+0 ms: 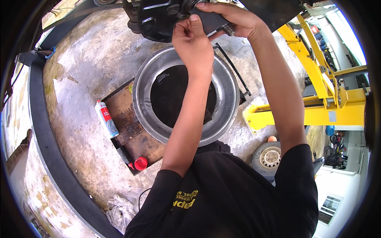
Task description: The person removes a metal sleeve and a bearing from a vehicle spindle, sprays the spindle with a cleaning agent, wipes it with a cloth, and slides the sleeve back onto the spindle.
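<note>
Overhead, at the top of the head view, is a black metal oil pan [158, 20] with a pressed, glossy surface. My left hand [193, 41] is raised against its edge, thumb and fingers pinched together; what they hold, if anything, is hidden. My right hand [240, 22] is wrapped round the pan's lower edge beside it, the thumb lying on the black surface. Close to the right fingers sits a small metal fitting [228, 29]. Below both arms stands a wide round metal basin [145, 87] with dark liquid in it, partly covered by my left forearm.
A spray can [106, 119] and a red cap [140, 163] lie by a brown board [123, 115] left of the basin. Yellow lift arms [305, 115] stand at the right, near a wheel [270, 157]. Clear plastic [120, 211] lies at the lower left.
</note>
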`<state>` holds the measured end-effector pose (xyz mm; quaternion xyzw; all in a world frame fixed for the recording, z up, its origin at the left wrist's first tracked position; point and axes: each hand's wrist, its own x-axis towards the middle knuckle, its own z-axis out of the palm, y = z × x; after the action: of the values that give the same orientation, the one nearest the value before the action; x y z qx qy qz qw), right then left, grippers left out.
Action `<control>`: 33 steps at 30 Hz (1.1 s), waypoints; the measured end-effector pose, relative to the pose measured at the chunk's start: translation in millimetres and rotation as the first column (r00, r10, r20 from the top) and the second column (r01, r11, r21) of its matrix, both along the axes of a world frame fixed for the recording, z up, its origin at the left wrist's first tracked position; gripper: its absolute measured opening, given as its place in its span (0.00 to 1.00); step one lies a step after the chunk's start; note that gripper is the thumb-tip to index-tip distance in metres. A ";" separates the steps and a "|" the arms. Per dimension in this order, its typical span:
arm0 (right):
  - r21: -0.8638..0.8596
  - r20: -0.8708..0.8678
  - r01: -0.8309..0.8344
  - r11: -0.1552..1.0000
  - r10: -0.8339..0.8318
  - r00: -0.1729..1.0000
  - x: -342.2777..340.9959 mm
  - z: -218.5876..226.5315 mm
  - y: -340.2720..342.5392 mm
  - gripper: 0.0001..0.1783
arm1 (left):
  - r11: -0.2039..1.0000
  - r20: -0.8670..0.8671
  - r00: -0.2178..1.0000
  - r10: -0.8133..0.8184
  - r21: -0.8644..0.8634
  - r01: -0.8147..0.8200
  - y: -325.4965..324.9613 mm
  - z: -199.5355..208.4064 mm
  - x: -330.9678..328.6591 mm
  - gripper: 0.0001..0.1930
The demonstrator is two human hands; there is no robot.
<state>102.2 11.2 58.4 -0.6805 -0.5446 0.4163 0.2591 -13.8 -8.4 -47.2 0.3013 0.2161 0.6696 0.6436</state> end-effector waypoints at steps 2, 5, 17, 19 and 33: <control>0.035 -0.259 0.039 0.999 -0.028 0.965 -1.2 -7.4 -1.6 0.21 | 1.000 -0.131 0.991 0.012 0.023 -0.009 2.6 2.3 -3.7 0.13; -0.124 0.427 0.034 0.992 0.022 0.904 -61.3 32.7 -8.7 0.20 | 0.999 -0.041 0.999 -0.035 -0.030 0.034 12.7 -14.2 -2.0 0.13; 0.019 -0.327 0.093 0.996 -0.081 0.942 15.2 -25.9 2.8 0.22 | 0.999 0.045 0.999 0.025 0.024 -0.026 4.5 3.0 11.2 0.12; 0.014 -0.495 0.106 0.994 -0.085 0.865 18.9 -27.3 7.2 0.22 | 0.993 -0.172 0.979 0.109 0.073 -0.097 7.8 3.3 5.5 0.14; 0.021 0.408 -0.093 0.995 0.076 0.910 -13.4 25.0 -3.3 0.19 | 0.999 0.078 0.997 0.030 0.037 -0.033 4.9 3.9 5.2 0.13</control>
<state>88.8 7.9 83.4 -0.7227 -0.6236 0.2656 0.1355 -8.6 -3.4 -43.2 0.2842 0.1829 0.6947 0.6350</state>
